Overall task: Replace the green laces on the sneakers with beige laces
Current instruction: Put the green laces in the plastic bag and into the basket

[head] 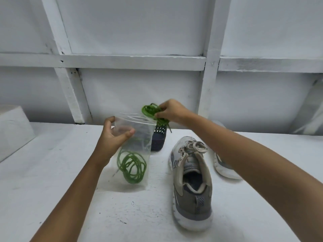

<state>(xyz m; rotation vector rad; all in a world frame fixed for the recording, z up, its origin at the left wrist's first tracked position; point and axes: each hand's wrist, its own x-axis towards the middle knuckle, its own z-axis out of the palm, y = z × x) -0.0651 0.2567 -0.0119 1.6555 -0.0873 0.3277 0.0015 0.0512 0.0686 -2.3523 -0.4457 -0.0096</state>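
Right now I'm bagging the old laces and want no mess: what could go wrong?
The green lace bundle in the right hand has an end dangling outside the clear bag; it may catch on its rim. The left hand grips only one side, so the mouth might sag closed.

One view on record: head-worn, wide-angle. Vantage is above the near edge of the white table (52,172), facing forward and down across it to the white panelled wall (139,88) behind. The wall fills the upper half of the frame and the table the lower. Both forearms enter from the bottom corners and converge near centre. There the left hand (113,137) holds a clear zip bag (141,131) and the right hand (172,110) pinches a green lace bundle (149,110). The grey sneaker (192,198) lies close under the lens, heel toward the camera. Wall battens (132,62) bow toward the frame edges.
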